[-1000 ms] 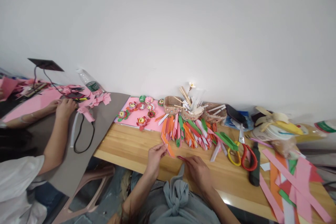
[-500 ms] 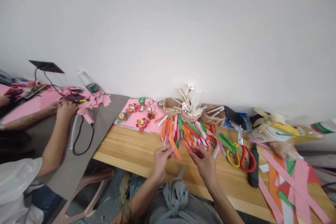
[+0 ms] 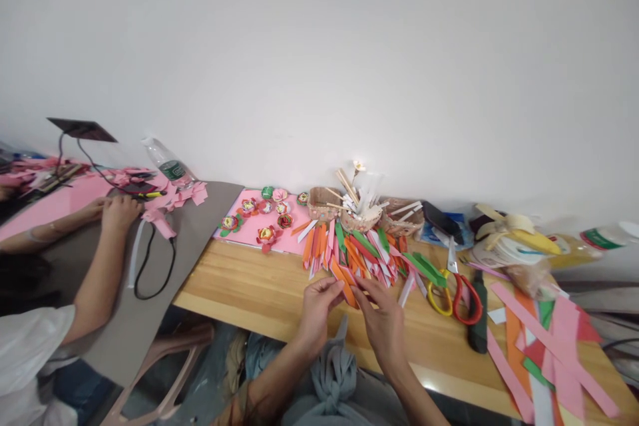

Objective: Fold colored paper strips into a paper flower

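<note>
Over the front of the wooden table, my left hand [image 3: 318, 314] pinches a folded orange paper strip [image 3: 344, 281] between thumb and fingers. My right hand [image 3: 382, 316] is closed at the strip's other side, its fingertips on a folded orange and pink paper piece [image 3: 352, 274]. The two papers meet or overlap between my hands; fingers hide part of them. Just beyond lies a pile of folded paper strips [image 3: 367, 253] in orange, pink, green and white. Red-and-yellow-handled scissors [image 3: 466, 299] rest to the right of my right hand.
Paper flowers [image 3: 267, 234] sit on a pink sheet, left of small woven baskets [image 3: 324, 203]. A dark green tool [image 3: 478, 319] and loose paper strips [image 3: 564, 346] lie at right. On the left, a co-worker's hands [image 3: 120, 213] are near a pink glue gun [image 3: 160, 221].
My hands have come together, and the two paper pieces, apart before, now meet between them. The view has shifted slightly.
</note>
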A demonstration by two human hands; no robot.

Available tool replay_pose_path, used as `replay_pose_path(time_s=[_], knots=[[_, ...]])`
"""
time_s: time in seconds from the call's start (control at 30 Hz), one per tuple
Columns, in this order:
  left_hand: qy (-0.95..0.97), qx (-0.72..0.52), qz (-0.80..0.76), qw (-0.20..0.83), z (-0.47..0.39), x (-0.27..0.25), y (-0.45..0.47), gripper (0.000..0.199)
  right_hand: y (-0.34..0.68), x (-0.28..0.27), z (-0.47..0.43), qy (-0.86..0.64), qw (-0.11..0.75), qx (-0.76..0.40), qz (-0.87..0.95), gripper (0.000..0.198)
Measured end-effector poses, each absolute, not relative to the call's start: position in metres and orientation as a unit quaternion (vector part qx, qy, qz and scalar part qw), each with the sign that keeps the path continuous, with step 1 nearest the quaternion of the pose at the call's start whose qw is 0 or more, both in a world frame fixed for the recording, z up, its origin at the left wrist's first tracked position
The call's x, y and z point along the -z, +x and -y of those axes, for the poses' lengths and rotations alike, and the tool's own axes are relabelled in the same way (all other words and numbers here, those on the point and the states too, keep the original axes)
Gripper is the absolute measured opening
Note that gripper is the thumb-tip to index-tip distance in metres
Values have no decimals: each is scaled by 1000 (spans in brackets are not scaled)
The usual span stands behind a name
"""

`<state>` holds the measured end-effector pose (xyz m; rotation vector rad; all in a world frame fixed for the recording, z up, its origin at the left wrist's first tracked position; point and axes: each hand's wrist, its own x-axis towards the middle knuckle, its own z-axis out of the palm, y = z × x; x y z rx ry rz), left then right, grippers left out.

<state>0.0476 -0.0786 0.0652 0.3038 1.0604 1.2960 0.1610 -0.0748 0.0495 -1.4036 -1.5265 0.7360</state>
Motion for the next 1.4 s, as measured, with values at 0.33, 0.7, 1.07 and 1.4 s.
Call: replay_pose_path(time_s=[0.33, 0.7, 1.07, 1.4], knots=[[94, -608, -475, 630, 59, -82, 55, 20, 159, -56, 65, -555, 430, -171, 691, 30], [87, -580, -499, 637, 54, -89, 64, 20, 177, -74, 58, -537, 424, -51, 727, 28], [100, -584, -463, 659, 59, -92, 65, 22, 171, -68, 67, -455, 402, 11, 795, 28], [117, -603, -437, 657, 69, -100, 64, 21, 170, -73, 71, -424, 388, 15, 818, 31]])
